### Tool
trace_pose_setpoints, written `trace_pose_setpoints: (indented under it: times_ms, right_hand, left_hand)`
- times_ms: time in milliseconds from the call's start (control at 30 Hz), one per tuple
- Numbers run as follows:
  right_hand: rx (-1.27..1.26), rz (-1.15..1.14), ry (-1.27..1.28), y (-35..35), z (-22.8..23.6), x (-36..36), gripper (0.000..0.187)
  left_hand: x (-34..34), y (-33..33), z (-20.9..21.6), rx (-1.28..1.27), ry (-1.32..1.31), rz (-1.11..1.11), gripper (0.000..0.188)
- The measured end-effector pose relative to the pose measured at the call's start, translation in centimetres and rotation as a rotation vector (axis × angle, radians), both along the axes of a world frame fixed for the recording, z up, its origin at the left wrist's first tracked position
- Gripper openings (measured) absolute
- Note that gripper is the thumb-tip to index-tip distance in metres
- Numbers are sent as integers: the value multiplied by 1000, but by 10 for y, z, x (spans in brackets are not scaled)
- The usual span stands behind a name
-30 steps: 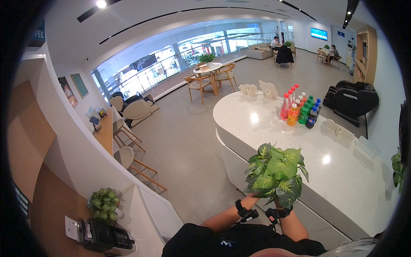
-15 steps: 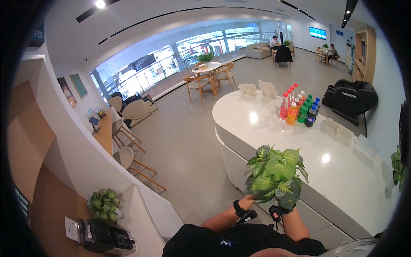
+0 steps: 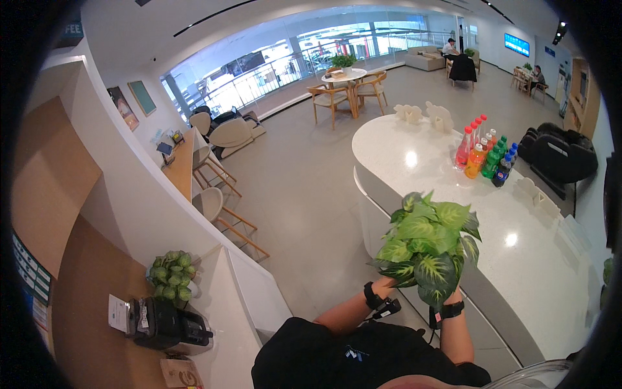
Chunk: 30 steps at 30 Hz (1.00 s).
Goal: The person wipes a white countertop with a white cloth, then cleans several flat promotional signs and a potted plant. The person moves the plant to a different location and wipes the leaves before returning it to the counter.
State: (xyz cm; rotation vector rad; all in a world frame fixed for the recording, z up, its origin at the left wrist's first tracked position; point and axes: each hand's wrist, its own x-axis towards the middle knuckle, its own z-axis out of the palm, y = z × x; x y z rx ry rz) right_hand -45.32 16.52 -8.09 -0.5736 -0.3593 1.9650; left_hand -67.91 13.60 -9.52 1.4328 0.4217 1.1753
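Observation:
A bushy green plant (image 3: 427, 243) with pale-veined leaves is held up in front of me, over the near edge of the white counter (image 3: 414, 175). From the left, my left hand (image 3: 385, 283) reaches in under the leaves and grips it. My right hand (image 3: 456, 297) closes on it from the right side. Foliage covers the fingers of both hands and whatever pot or base is below. Both wrists wear black straps with small devices. Beyond the plant, several bottles (image 3: 486, 159) with red, orange, green and dark drinks stand grouped on the counter.
Pale cut-out stands (image 3: 439, 117) rest on the counter's far edge. At my lower left, a black coffee machine (image 3: 165, 327) and another leafy plant (image 3: 172, 275) occupy a side counter. Bar stools (image 3: 208, 204), a round table (image 3: 345, 75) and a black massage chair (image 3: 558, 155) stand farther off.
The view has swung left and slightly down, so the room sits farther right in it. The plant is tilted differently and appears slightly higher, still between both hands.

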Motion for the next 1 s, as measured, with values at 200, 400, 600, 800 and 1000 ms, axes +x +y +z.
trace_pose_setpoints:
  times_ms: [200, 400, 600, 800, 1000]
  right_hand:
    - [346, 18, 16, -12, 43, -41, 31]
    - [566, -14, -204, -12, 41, -51, 38]
    - [360, 44, 223, -22, 62, -47, 43]
    - [366, 55, 381, -24, 72, -48, 43]
    - [269, 140, 480, -21, 77, -42, 43]
  left_hand:
    - [18, 40, -14, -480, -972, -441, 49]
    - [31, 31, 20, -464, -998, -374, 50]
    - [29, 22, 20, -565, -1042, -447, 46]
    - [38, 14, 55, -481, -847, -324, 44]
    - [37, 28, 33, -686, -901, -379, 53]
